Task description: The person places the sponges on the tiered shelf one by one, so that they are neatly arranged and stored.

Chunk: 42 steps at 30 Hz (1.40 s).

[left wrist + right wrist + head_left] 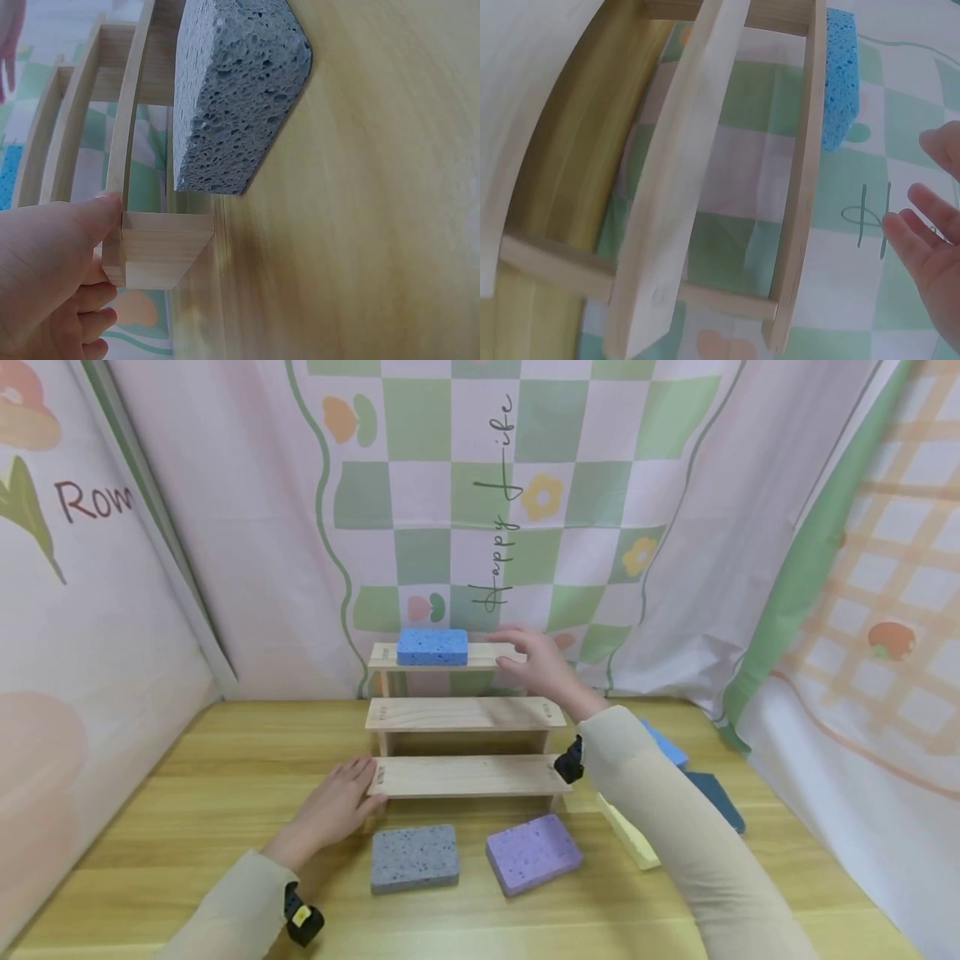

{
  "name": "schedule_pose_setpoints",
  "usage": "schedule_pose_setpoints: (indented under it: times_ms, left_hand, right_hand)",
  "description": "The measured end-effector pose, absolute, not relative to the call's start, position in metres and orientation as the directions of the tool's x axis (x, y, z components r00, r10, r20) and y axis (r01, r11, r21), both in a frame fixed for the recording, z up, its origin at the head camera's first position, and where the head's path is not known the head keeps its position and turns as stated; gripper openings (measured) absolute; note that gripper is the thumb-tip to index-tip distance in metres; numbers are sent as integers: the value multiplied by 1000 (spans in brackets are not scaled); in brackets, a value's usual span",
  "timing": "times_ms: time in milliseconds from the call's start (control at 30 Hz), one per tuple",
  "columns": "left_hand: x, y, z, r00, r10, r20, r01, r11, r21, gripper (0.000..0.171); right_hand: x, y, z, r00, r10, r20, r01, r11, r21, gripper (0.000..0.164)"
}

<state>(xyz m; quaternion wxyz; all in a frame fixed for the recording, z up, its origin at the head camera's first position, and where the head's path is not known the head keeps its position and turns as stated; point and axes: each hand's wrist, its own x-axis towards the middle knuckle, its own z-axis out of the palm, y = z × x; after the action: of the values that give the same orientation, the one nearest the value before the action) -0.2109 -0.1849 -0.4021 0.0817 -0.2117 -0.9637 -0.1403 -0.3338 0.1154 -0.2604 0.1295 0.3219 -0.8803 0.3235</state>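
Note:
A three-tier wooden shelf [465, 714] stands on the table. My left hand [333, 806] grips the left end of its lowest tier, the thumb on top and fingers below in the left wrist view. On the top tier, toward the left, lies a blue sponge [432, 647]. My right hand [543, 664] hovers near the right end of that tier, fingers spread and holding nothing; a gap separates it from the blue sponge [841, 79] in the right wrist view. In front of the shelf lie a grey sponge [415, 858] and a purple sponge [534, 854].
Right of the shelf, partly behind my right sleeve, lie a pale yellow sponge [630, 833], another blue piece [666, 745] and a dark teal piece [716, 800]. A patterned curtain [487, 485] hangs close behind the shelf.

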Motion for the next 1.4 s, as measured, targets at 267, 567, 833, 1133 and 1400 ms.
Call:
schedule_pose_setpoints:
  times_ms: [267, 567, 833, 1133, 1400]
  left_hand:
    - [-210, -185, -400, -898, 384, 213, 429, 872, 235, 58]
    - [-210, -185, -402, -896, 388, 216, 433, 871, 232, 59]
    - [-211, -185, -403, -894, 391, 219, 437, 869, 233, 59]
    - [-211, -185, -404, -892, 393, 222, 439, 869, 230, 60]
    - [-211, -184, -403, -898, 384, 214, 430, 869, 246, 60]
  right_hand:
    - [-330, 137, -267, -749, -467, 469, -662, 525, -535, 33]
    - [-325, 161, -274, -775, -421, 472, -632, 542, -555, 35]
    - [-324, 188, -283, -808, -377, 453, -588, 555, -588, 38]
    - [-324, 217, -289, -837, -324, 441, -544, 576, -610, 41]
    - [-325, 242, -296, -881, -269, 391, -466, 641, -610, 44]
